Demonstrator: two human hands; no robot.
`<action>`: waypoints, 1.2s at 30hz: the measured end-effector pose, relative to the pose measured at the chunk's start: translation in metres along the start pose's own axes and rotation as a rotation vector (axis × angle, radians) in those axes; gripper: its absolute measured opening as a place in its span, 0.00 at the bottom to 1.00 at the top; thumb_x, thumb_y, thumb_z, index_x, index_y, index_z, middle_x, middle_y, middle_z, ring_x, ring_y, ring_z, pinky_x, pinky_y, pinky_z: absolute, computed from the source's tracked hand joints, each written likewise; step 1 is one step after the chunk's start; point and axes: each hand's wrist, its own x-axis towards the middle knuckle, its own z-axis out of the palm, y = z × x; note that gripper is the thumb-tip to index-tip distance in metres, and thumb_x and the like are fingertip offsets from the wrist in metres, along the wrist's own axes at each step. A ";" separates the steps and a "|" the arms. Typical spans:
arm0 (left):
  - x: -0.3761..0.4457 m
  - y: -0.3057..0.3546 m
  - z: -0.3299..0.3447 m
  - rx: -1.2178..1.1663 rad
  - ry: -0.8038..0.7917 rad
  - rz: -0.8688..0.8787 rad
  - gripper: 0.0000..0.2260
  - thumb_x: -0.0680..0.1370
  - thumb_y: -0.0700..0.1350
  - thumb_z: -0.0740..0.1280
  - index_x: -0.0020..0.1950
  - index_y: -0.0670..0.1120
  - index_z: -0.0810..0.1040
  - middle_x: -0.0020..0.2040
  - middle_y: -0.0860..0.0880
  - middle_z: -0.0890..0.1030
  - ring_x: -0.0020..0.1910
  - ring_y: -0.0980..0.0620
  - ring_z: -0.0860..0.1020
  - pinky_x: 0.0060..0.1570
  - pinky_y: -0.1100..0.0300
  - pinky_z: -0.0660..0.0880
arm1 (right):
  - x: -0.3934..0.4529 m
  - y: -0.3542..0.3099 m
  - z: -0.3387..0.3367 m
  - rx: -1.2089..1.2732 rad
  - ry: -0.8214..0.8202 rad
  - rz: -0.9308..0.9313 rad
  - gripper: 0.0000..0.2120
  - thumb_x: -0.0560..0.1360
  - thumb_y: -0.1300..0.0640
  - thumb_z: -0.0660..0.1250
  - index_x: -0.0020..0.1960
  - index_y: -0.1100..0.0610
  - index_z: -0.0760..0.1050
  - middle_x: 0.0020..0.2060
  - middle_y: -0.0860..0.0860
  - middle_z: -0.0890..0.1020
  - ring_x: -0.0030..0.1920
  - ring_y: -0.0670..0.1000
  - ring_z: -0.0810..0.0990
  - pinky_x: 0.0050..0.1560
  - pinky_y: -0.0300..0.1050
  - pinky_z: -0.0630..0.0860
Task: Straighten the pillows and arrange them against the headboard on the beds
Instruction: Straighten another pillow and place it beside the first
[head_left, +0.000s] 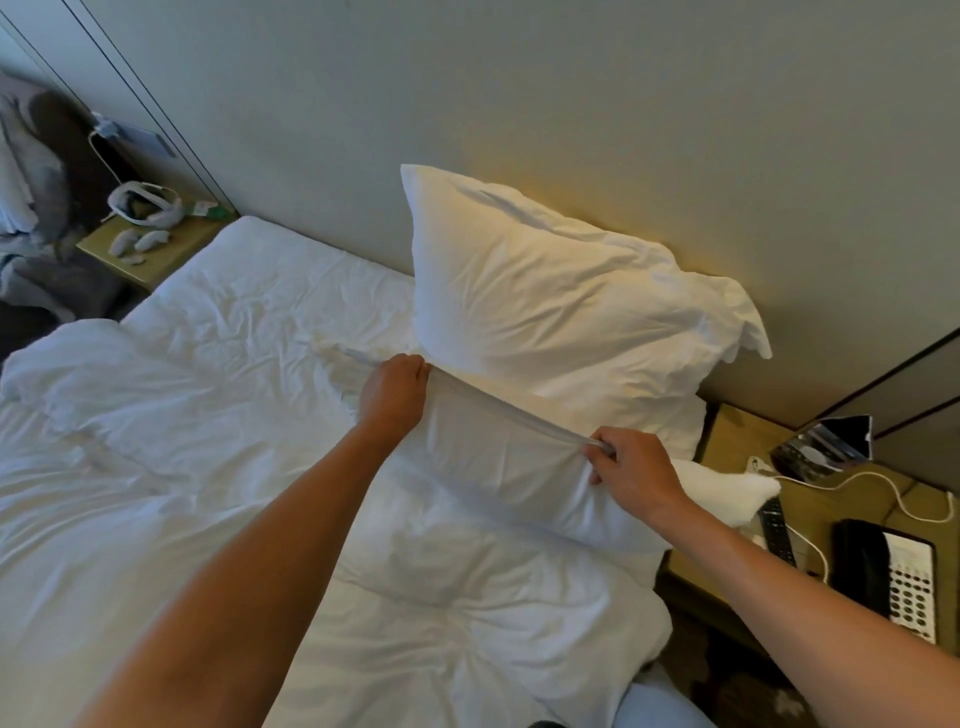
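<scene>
1. One pillow (561, 291) stands upright on the bed (234, 312), leaning against the grey headboard (519, 104), close to the bed's right side.
2. A second pillow (498, 467) lies flat just in front of it, touching its lower edge.
3. The left hand (393, 391) has its fingers curled tight over the far edge of the flat pillow, at its left end.
4. The right hand (631, 467) pinches the same edge at its right end, fingers closed on the cloth, so the edge runs taut between both hands.
5. A rumpled white duvet (156, 467) covers the near part of the bed.
6. On the nightstand (727, 447) to the right sit a phone (893, 577), a remote (776, 530) and a white cable (883, 488).
7. Another nightstand (171, 244) stands at the far left corner, holding small grey things.
</scene>
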 end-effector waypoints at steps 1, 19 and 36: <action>-0.004 -0.005 0.004 -0.011 -0.009 -0.021 0.17 0.85 0.47 0.58 0.38 0.44 0.71 0.38 0.47 0.74 0.37 0.47 0.73 0.39 0.55 0.66 | -0.002 -0.001 0.007 -0.005 -0.034 0.002 0.14 0.81 0.53 0.68 0.37 0.50 0.78 0.28 0.45 0.83 0.32 0.41 0.81 0.43 0.50 0.82; 0.088 -0.057 0.027 0.047 -0.089 -0.106 0.17 0.85 0.47 0.57 0.44 0.41 0.79 0.44 0.41 0.82 0.44 0.40 0.80 0.43 0.49 0.77 | 0.117 -0.025 0.039 0.108 -0.097 0.089 0.13 0.81 0.54 0.69 0.37 0.53 0.80 0.27 0.45 0.85 0.33 0.43 0.83 0.44 0.46 0.81; 0.223 0.026 0.153 -0.181 -0.044 -0.129 0.14 0.84 0.45 0.57 0.64 0.43 0.77 0.66 0.41 0.76 0.63 0.40 0.77 0.58 0.50 0.74 | 0.226 0.067 0.024 0.003 0.191 0.130 0.12 0.81 0.51 0.68 0.39 0.50 0.79 0.32 0.47 0.80 0.35 0.50 0.78 0.36 0.52 0.76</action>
